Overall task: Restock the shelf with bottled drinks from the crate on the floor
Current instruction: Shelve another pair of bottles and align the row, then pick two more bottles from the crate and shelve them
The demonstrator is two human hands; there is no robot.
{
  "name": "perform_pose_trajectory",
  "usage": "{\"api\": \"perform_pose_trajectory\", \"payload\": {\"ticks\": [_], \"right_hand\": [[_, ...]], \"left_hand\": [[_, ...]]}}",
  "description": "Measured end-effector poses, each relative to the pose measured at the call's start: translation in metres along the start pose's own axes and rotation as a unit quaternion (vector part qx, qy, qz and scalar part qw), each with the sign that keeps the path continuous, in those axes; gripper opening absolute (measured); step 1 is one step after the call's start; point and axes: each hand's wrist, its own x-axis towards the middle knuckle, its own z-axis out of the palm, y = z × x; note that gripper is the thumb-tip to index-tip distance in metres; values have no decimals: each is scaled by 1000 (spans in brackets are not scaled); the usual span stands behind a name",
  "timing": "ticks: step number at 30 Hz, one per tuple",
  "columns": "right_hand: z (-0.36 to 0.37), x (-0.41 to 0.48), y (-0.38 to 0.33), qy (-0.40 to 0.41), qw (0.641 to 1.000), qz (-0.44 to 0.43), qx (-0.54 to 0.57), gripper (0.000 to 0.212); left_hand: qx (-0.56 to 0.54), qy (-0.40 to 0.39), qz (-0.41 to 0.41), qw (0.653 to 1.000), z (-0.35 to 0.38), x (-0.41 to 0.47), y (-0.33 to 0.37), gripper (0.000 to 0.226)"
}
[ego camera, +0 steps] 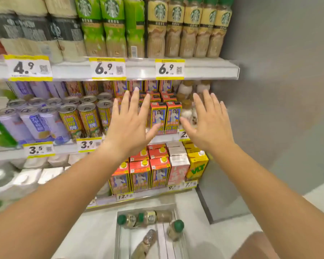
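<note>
My left hand (pixel 129 126) and my right hand (pixel 208 124) are both stretched out flat in front of the middle shelf, fingers spread, holding nothing. Between them stand red and blue drink cartons (pixel 166 116). Down on the floor sits a clear crate (pixel 120 238) with several green-capped coffee bottles (pixel 148 218) lying in it, one bottle (pixel 175 229) leaning near its right side. On the top shelf (pixel 204 69) stand rows of beige coffee bottles (pixel 191 28) and green-labelled bottles (pixel 103 27).
Purple and yellow cans (pixel 45 120) fill the middle shelf's left part. Red cartons (pixel 138 172) and a yellow carton (pixel 197 167) stand on the lower shelf. A grey wall panel (pixel 279 90) closes the shelving on the right. Yellow price tags (pixel 108 69) line the shelf edges.
</note>
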Motion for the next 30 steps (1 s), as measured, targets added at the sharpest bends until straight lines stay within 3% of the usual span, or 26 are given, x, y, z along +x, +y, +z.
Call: {"api": "perform_pose_trajectory", "payload": {"ticks": [7, 13, 18, 21, 23, 27, 30], "right_hand": [[62, -91, -33, -81, 996, 21, 14, 83], [135, -184, -62, -199, 979, 40, 22, 84], [187, -248, -75, -282, 957, 54, 42, 83], [217, -276, -79, -311, 947, 59, 57, 81], [234, -287, -82, -328, 940, 58, 71, 82], [269, -300, -83, -383, 918, 53, 93, 81], [297, -300, -79, -425, 894, 74, 121, 71]], "left_hand": [[-45, -103, 6, 994, 78, -104, -3, 83], [-49, -229, 4, 972, 145, -194, -1, 84], [-111, -293, -27, 949, 191, -261, 12, 83], [-186, -303, -99, 929, 211, -297, 34, 81], [-247, -322, -175, 897, 226, -315, 48, 82], [-337, -363, -360, 791, 261, -327, 63, 65], [-392, -366, -522, 663, 292, -319, 62, 53]]}}
